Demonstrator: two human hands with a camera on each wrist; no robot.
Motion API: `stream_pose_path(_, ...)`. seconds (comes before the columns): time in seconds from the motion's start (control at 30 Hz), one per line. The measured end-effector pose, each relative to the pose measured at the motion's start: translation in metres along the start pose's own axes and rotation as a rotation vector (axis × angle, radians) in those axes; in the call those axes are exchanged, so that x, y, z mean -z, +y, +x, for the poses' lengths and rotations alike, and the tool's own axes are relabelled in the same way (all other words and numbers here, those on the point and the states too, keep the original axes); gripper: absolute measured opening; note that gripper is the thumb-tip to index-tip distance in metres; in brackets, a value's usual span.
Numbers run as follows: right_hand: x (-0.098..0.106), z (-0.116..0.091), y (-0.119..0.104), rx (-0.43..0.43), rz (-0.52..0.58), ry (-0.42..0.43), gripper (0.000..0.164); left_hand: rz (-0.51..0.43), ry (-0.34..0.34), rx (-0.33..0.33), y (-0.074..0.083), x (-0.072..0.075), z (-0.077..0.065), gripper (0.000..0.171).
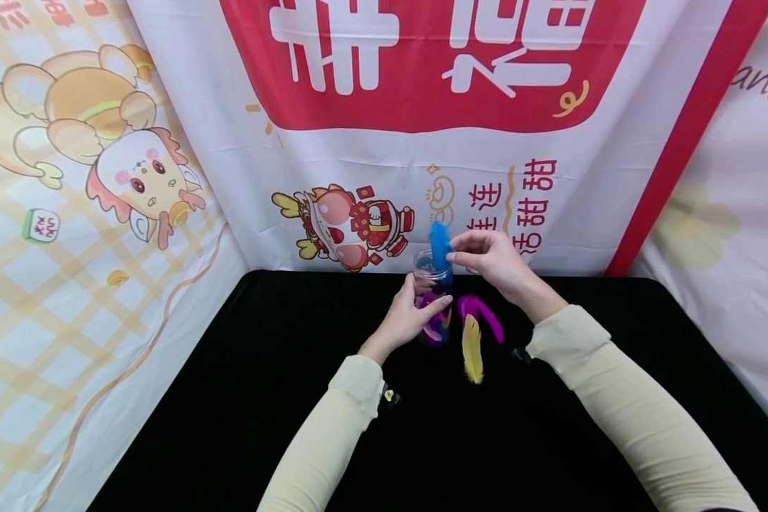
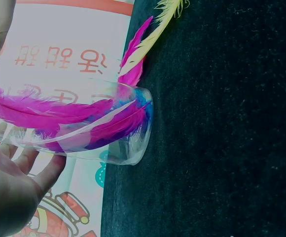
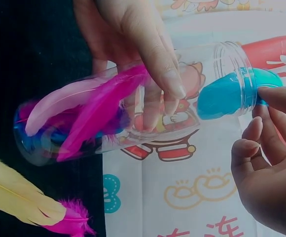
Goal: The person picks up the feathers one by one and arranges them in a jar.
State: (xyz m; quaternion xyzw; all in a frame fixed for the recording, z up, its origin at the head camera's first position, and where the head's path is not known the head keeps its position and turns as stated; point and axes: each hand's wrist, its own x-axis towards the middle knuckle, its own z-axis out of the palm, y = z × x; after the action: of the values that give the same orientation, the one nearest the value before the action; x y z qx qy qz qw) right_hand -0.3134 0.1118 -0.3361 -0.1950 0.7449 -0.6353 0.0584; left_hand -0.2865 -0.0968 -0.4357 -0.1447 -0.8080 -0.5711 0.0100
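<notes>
A clear jar (image 3: 182,64) stands on the black table with its mouth open at the top. Pink, magenta, purple and blue feathers (image 3: 98,108) lie bunched in its lower part. My left hand (image 1: 404,316) grips the jar round its side, thumb across the front. With thumb and fingertips, my right hand (image 1: 493,263) pinches a bright blue feather (image 1: 440,245) at the jar's mouth. In the right wrist view, part of that blue feather is inside the neck. Beside the jar, a yellow feather (image 1: 472,348) and a magenta feather (image 1: 486,316) lie on the table.
The black-covered table (image 1: 281,427) reaches back to a white and red printed cloth (image 1: 371,149) close behind the jar. A patterned cloth (image 1: 70,284) hangs on the left, and another pale cloth (image 1: 729,235) on the right.
</notes>
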Motion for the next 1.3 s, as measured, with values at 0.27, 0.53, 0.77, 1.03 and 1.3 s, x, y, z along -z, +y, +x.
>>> stream_pose_path(0.27,0.000,-0.001,0.001,0.012,-0.028,-0.015,0.028,-0.023,-0.010,0.003,0.000,0.000,0.000,0.066)
stream_pose_path(0.53,0.000,-0.001,0.002,0.028,-0.042,-0.005,0.023,0.028,0.004,-0.013,-0.001,0.000,0.000,0.068)
stream_pose_path(0.77,0.000,-0.002,0.000,0.029,-0.030,-0.030,0.022,0.039,0.004,0.001,0.001,0.000,0.000,0.070)
stream_pose_path(1.03,0.006,-0.003,-0.001,0.015,-0.016,-0.045,0.021,0.036,0.004,0.014,0.002,0.000,0.001,0.071)
stream_pose_path(1.3,0.010,-0.005,0.004,-0.002,-0.009,-0.056,0.033,0.030,0.004,0.008,0.002,0.000,0.001,0.070)
